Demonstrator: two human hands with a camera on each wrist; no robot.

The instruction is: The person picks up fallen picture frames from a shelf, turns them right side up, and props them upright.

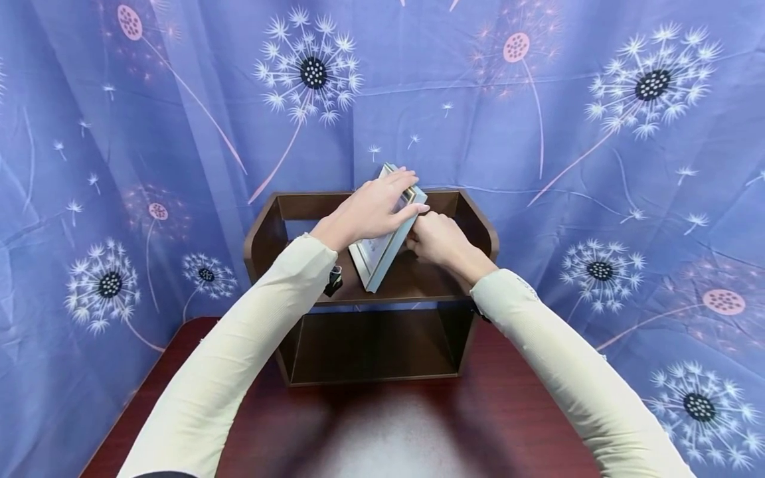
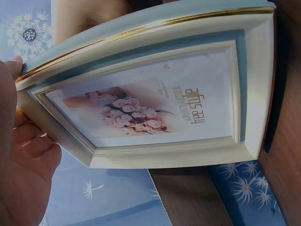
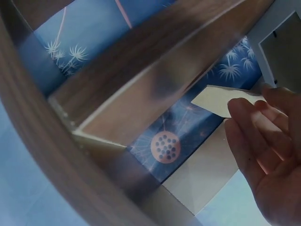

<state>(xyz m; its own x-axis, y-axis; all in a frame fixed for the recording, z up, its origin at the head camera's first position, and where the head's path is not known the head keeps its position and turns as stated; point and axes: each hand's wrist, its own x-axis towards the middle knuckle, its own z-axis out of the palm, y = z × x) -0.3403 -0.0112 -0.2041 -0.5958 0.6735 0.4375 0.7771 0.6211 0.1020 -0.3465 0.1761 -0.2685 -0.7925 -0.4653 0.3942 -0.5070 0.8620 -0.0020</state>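
Observation:
A picture frame (image 1: 375, 257) with a pale border and gold trim stands tilted on the upper shelf of a dark brown wooden rack. My left hand (image 1: 372, 207) holds it by its upper edge, thumb on one side and fingers on the other. A flower print with lettering (image 2: 136, 113) shows behind its front in the left wrist view. Behind the frame, my right hand (image 1: 441, 240) pinches a flat, cream-coloured stand (image 3: 212, 100) at the frame's dark back panel (image 3: 284, 52).
The two-tier rack (image 1: 370, 342) stands on a dark red table (image 1: 526, 398). Its raised side panels (image 1: 481, 229) flank the hands, and a low back rail (image 1: 317, 204) runs behind. A blue curtain (image 1: 418, 86) with dandelion prints hangs close behind and to both sides.

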